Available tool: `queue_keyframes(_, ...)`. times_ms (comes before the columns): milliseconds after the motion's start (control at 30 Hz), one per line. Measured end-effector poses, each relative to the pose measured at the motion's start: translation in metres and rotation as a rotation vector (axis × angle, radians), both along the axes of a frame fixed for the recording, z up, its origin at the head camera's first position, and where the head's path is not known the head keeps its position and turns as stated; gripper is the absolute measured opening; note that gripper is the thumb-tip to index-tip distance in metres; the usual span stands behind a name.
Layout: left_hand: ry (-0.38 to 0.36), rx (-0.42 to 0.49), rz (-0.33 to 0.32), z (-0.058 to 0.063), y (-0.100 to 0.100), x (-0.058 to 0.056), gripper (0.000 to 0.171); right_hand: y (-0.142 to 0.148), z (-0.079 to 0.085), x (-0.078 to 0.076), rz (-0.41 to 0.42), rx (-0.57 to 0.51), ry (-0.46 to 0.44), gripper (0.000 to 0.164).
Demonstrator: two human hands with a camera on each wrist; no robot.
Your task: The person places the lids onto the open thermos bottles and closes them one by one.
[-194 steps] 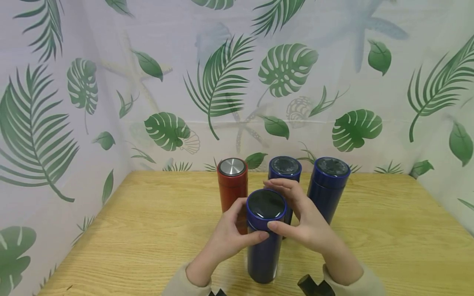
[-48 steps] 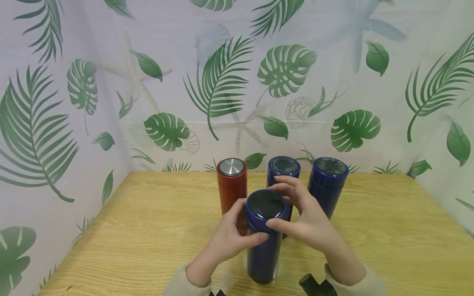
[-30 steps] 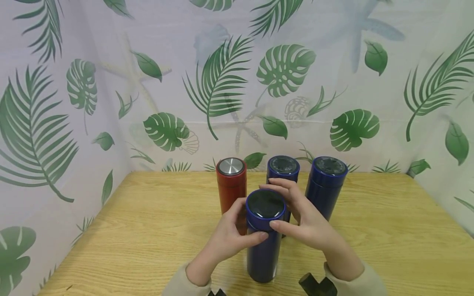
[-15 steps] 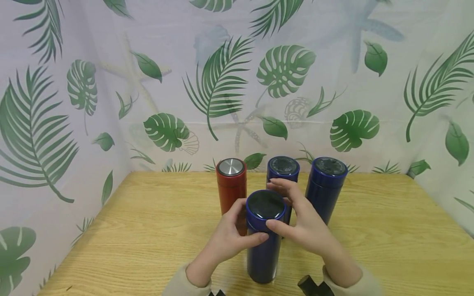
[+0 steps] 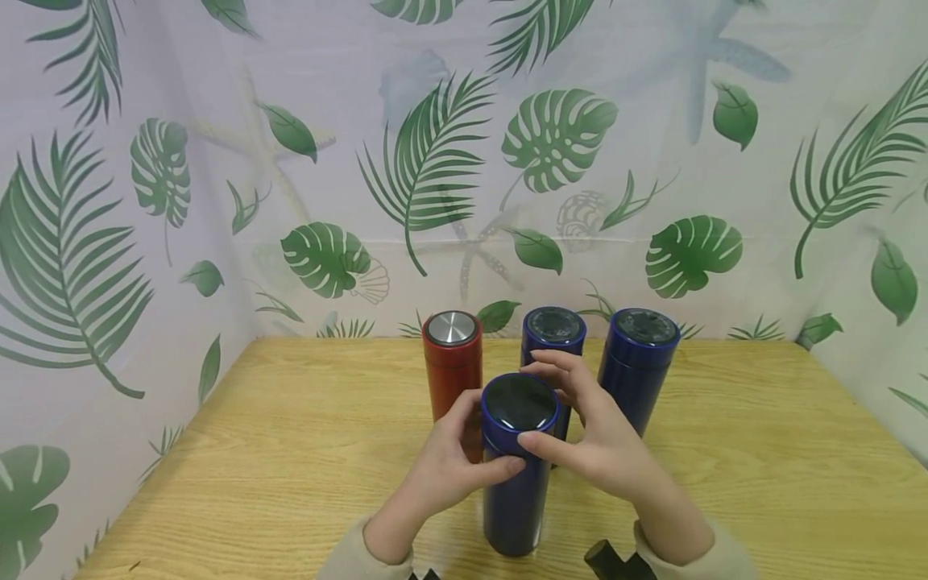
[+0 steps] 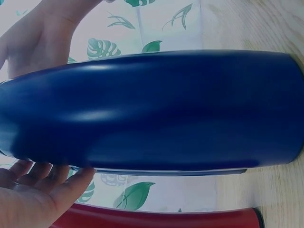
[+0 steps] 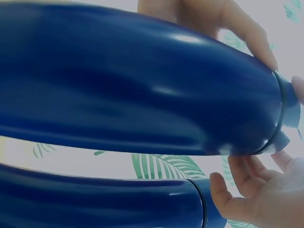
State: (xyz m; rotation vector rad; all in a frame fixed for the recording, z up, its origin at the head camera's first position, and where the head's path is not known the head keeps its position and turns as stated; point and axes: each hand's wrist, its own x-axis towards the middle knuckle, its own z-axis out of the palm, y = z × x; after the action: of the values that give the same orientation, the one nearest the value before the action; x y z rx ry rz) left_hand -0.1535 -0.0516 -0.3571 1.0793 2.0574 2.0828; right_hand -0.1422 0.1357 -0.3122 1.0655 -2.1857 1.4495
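Note:
A blue thermos bottle [image 5: 515, 507] stands upright on the table, its lid [image 5: 519, 403] topped with a glossy black disc. My left hand [image 5: 453, 459] grips the body just below the lid, thumb in front and fingers around the far side; in the left wrist view, the fingertips of that hand [image 6: 40, 194] lie along the blue wall. On the lid's right side is my right hand [image 5: 602, 435], thumb on the front rim and fingers curved behind it. The right wrist view shows a dark seam between body and lid, with the right hand's fingers [image 7: 270, 190] bent beside it.
Behind the held bottle stand a red thermos [image 5: 453, 370] with a silver-topped lid and two more blue thermoses, one partly hidden [image 5: 554, 326] by my right hand and one farther right [image 5: 638, 379]. A leaf-patterned cloth [image 5: 326, 185] hangs behind the wooden table [image 5: 290, 451].
My right hand shifts around the lid: its fingers loosen and close again, and its thumb has slid slightly left along the front rim. The left hand and the bottle stay in place.

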Motion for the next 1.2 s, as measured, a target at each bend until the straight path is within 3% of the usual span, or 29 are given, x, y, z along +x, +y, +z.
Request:
queue_keyframes(100, 0.006, 0.002, 0.004, -0.001, 0.0, 0.0, 0.052, -0.001, 0.0, 0.001, -0.082, 0.022, 0.022, 0.069)
queue_keyframes(233, 0.004, 0.015, -0.002, -0.001, 0.001, 0.0, 0.052, -0.002, -0.001, 0.001, -0.12, 0.031, 0.056, 0.071)
queue_keyframes(300, -0.001, 0.014, -0.004, -0.001, 0.001, 0.0, 0.053, -0.001, -0.001, 0.0, -0.07, 0.012, 0.043, 0.069)
queue_keyframes(500, -0.007, -0.01, 0.004, -0.001, 0.0, 0.0, 0.053, 0.002, -0.002, -0.004, 0.202, -0.059, -0.039, 0.061)
queue_keyframes(633, -0.016, -0.009, 0.001, -0.001, 0.0, 0.0, 0.053, 0.002, -0.002, -0.004, 0.222, -0.069, -0.047, 0.061)
queue_keyframes(733, -0.017, -0.003, 0.003, -0.001, 0.001, 0.0, 0.052, 0.001, -0.003, -0.004, 0.158, -0.065, -0.01, 0.064)
queue_keyframes(933, 0.007, 0.014, 0.016, 0.0, 0.002, 0.001, 0.051, -0.007, -0.005, 0.001, -0.168, 0.021, 0.067, 0.073)
queue_keyframes(1000, 0.006, 0.012, 0.017, 0.001, 0.002, 0.002, 0.051, -0.008, -0.006, 0.001, -0.188, 0.038, 0.077, 0.072)
queue_keyframes(1067, -0.007, 0.005, 0.015, 0.002, 0.002, 0.002, 0.052, -0.007, -0.005, 0.0, -0.126, 0.034, 0.061, 0.067)
queue_keyframes(1200, -0.039, -0.004, 0.006, 0.002, 0.002, 0.003, 0.054, -0.002, -0.005, -0.003, 0.098, -0.028, -0.012, 0.057)
